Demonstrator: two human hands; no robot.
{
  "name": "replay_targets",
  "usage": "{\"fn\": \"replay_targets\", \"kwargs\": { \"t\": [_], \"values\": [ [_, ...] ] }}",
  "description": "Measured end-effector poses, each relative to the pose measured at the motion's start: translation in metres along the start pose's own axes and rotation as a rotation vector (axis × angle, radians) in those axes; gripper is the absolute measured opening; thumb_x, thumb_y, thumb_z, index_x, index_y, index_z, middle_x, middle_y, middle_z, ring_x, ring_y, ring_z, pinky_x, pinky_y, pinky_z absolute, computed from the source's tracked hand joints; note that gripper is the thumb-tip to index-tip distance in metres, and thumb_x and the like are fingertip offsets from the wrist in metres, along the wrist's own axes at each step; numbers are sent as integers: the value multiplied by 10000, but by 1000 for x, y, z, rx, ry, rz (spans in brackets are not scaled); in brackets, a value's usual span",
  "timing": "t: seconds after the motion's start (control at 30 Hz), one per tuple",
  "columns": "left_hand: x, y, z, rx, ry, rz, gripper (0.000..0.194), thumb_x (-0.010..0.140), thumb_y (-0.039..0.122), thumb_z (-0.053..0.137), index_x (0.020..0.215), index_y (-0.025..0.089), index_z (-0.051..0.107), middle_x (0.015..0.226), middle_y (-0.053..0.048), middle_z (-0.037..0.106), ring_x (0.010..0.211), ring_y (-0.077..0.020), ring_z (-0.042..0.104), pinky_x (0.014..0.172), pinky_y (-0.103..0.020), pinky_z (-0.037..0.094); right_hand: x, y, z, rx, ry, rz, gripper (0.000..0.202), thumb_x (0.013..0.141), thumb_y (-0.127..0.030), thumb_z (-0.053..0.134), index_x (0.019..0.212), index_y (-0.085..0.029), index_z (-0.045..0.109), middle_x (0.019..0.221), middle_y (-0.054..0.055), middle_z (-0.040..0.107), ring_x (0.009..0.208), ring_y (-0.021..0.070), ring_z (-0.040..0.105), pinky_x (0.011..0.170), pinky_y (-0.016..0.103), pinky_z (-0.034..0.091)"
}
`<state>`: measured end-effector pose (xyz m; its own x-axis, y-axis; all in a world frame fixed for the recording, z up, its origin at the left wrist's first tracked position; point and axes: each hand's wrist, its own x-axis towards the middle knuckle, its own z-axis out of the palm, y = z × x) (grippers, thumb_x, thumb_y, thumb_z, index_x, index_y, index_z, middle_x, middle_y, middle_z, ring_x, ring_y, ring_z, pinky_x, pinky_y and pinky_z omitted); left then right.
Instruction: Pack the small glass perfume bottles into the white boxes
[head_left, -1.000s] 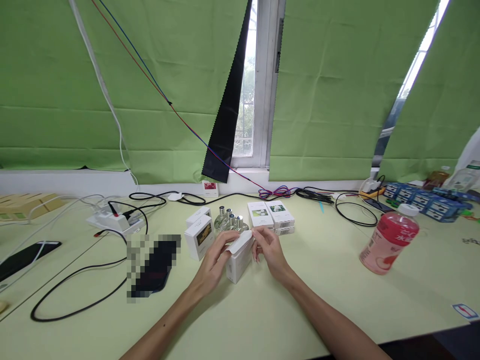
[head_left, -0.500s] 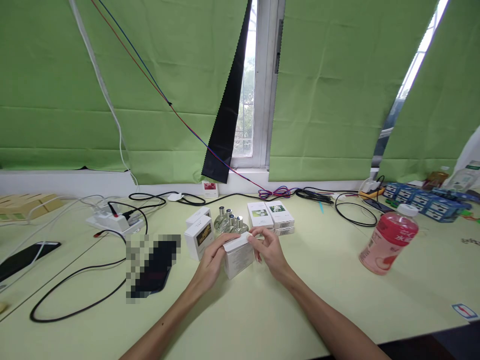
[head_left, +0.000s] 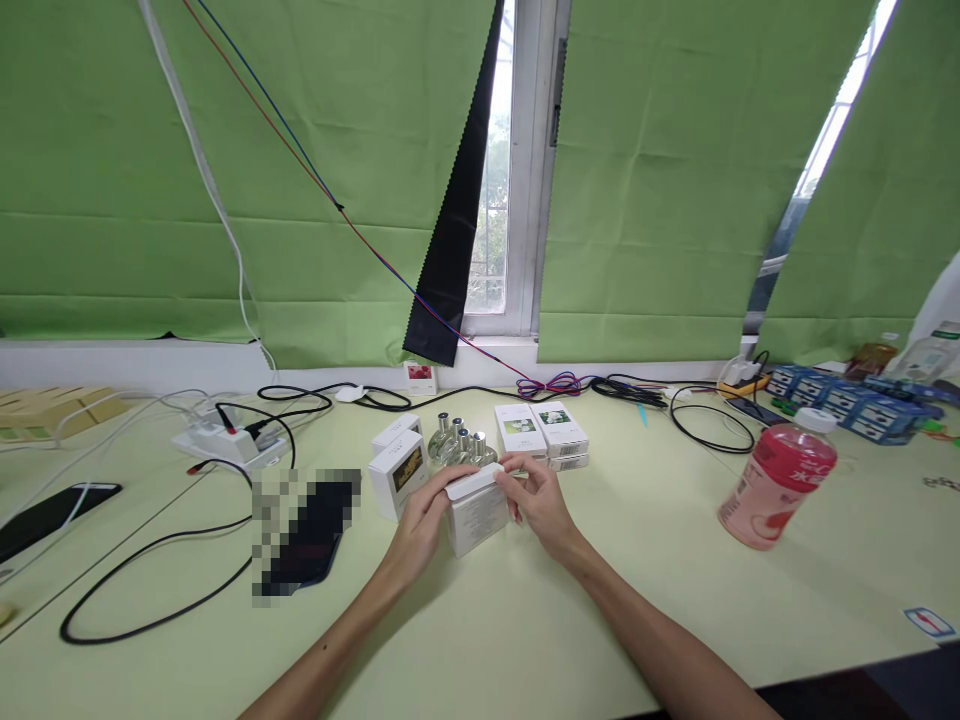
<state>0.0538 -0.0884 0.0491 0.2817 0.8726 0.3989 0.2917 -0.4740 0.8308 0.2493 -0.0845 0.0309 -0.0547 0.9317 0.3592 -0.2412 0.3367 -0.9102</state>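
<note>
With left hand (head_left: 420, 522), grips left end of white carton (head_left: 478, 524), thumb on near side, fingers over top. With right hand (head_left: 547, 500), pinches top right corner of same carton between thumb and forefinger; other fingers bent.

Across the back: green blinds (head_left: 360, 120), parted at a narrow window (head_left: 492, 225). Below: pale green table (head_left: 675, 530), under both forearms. At right, well apart from hands: pink drink bottle (head_left: 780, 490). Left of left hand: dark slab (head_left: 322, 530), partly pixelated.

Just beyond right hand: stacked cartons (head_left: 562, 425), lying flat, floral pictures upward. Near left hand: upright cartons (head_left: 400, 475), two, one behind the other.

Carton in grip: at middle of table, between both hands. Stands upright, top end pointing up. Runs along its top edge from near left to far right; turns broad printed side toward viewer and slightly rightward. Cannot tell longest axis at this angle. Shows flap (head_left: 474, 482) folded across top; cannot tell full closure.

Just behind: glass bottles (head_left: 459, 447), clustered, silvery caps up. Fine print on carton: too small to read.
</note>
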Motion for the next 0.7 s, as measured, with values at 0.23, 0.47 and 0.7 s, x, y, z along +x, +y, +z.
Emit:
{"fn": "replay_targets", "kwargs": {
  "t": [0.23,0.47,0.7],
  "values": [
    [-1,-1,0,-3,18,7,413,967,366,423,1249,234,694,1334,-71,663,1206,-281,604,1030,-380,457,1,2,-1,33,0,-1,335,791,-471,776,772,-179,615,1050,18,548,421,5,462,360,204,355],
    [-3,-2,-1,-52,35,53,397,965,355,401,1126,210,734,1269,-86,684,1176,-285,605,1006,-385,448,3,-2,-2,36,-18,-12,320,790,-450,779,759,-175,620,1040,15,529,420,7,473,378,215,367],
    [-4,-9,-2,-68,35,126,444,999,429,375,1154,194,718,1248,-104,686,1176,-289,598,1029,-414,433,4,-2,-3,22,-25,-14,336,779,-466,780,757,-174,615,1018,7,546,410,9,472,376,215,379]
  ]
}}
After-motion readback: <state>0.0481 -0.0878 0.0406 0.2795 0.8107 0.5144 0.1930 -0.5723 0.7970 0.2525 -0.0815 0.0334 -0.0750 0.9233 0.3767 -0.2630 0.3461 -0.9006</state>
